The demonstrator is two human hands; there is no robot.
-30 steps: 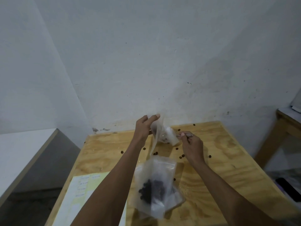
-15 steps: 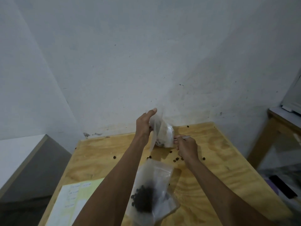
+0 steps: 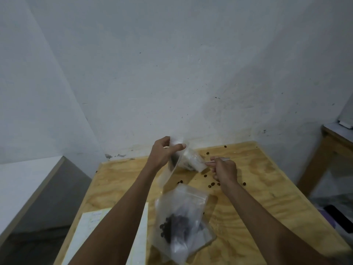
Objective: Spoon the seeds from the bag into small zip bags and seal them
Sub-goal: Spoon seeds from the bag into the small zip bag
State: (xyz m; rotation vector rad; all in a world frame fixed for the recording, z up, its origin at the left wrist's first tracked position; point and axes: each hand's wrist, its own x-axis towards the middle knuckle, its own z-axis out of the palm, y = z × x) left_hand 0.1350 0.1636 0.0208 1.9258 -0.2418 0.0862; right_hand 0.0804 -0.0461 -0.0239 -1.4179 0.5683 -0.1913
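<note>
Since half a second earlier our left hand [image 3: 164, 152] had lifted the small zip bag [image 3: 188, 159] slightly, pinching its mouth; our right hand [image 3: 224, 169] gripped the spoon [image 3: 219, 159] at it. We judged filling underway; next, tip carefully, then scoop from the seed bag [image 3: 181, 220].

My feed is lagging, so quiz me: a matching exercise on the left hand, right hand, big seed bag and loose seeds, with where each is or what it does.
1 left hand
2 right hand
3 big seed bag
4 loose seeds

a scattered on the table
b holds a spoon handle
c lies nearest the camera
d grips a small zip bag

1-d, 2-b, 3-c, 4-a
</note>
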